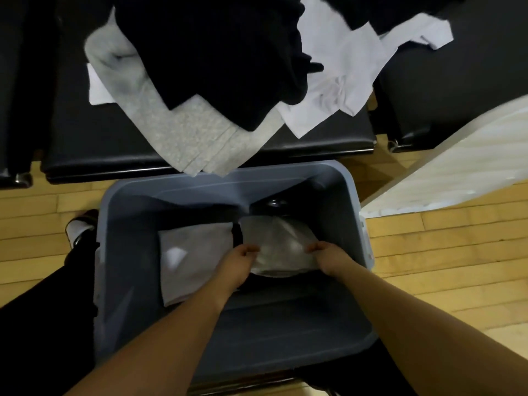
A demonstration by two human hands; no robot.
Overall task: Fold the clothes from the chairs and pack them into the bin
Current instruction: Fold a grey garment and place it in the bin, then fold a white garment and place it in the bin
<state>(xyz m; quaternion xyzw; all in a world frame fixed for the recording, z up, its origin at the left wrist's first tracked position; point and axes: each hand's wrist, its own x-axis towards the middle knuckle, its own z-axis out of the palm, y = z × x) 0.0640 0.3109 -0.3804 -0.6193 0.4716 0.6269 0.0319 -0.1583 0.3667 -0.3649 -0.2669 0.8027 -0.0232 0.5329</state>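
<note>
A blue-grey plastic bin (354, 212) stands on the wooden floor in front of me. Inside it a folded grey garment (197, 252) lies at the left. Beside it, at the right, is a second folded grey garment (281, 247). My left hand (241, 260) grips its left edge and my right hand (325, 257) grips its right edge, both deep in the bin. On the black chairs (328, 141) beyond the bin lies a heap: a black garment (217, 52), a light grey garment (188, 132) hanging over the seat edge, and a white garment (343, 75).
A white slatted object (457, 164) leans in at the right. My dark trouser leg (43, 310) and white sock (77, 228) are left of the bin. More black chair seats flank the middle one.
</note>
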